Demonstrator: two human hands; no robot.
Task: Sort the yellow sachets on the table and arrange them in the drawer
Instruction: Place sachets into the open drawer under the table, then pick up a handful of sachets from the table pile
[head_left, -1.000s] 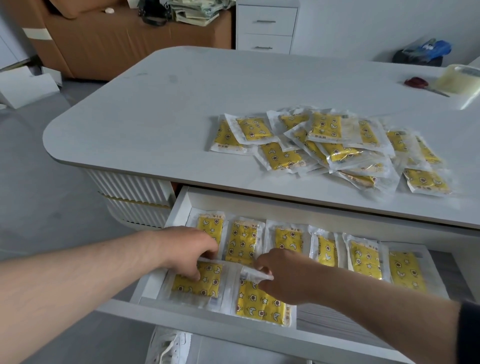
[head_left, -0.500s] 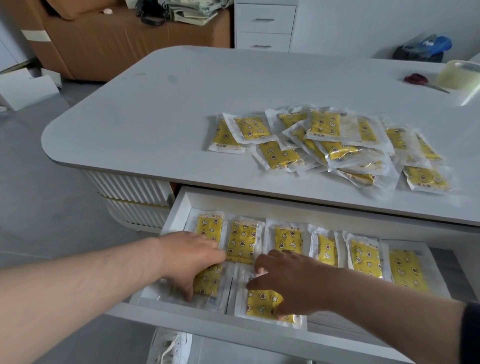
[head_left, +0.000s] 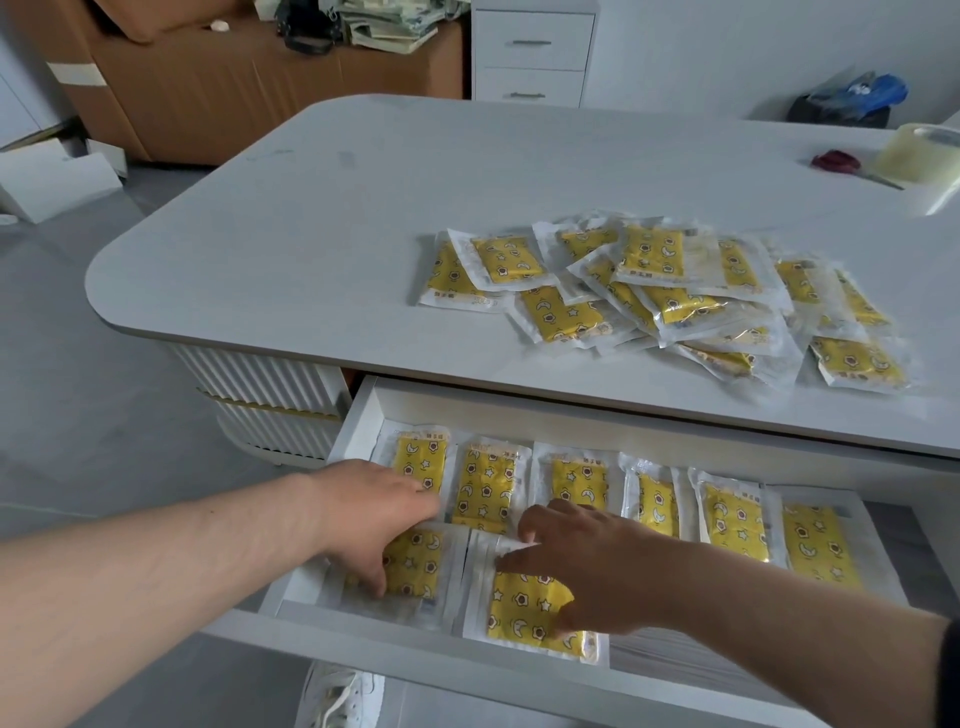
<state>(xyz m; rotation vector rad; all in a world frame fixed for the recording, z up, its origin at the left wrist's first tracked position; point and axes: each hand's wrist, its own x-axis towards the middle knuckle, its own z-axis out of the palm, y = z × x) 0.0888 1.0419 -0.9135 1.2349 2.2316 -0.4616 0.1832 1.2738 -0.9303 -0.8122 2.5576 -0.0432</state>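
A loose pile of yellow sachets in clear wrappers lies on the white table. Below its front edge the white drawer is pulled out. Several sachets lie side by side along the drawer's back. Two more lie in front of that row at the left. My left hand rests flat, fingers spread, on the left front sachet. My right hand presses flat on the right front sachet. Neither hand grips anything.
Red-handled scissors and a roll of clear tape sit at the table's far right. A brown sofa and a white drawer cabinet stand behind. A white shoe shows under the drawer.
Both hands have gone from pinching the two front sachets to lying flat on them. The right front sachet now lies flat, squared up beside the left one.
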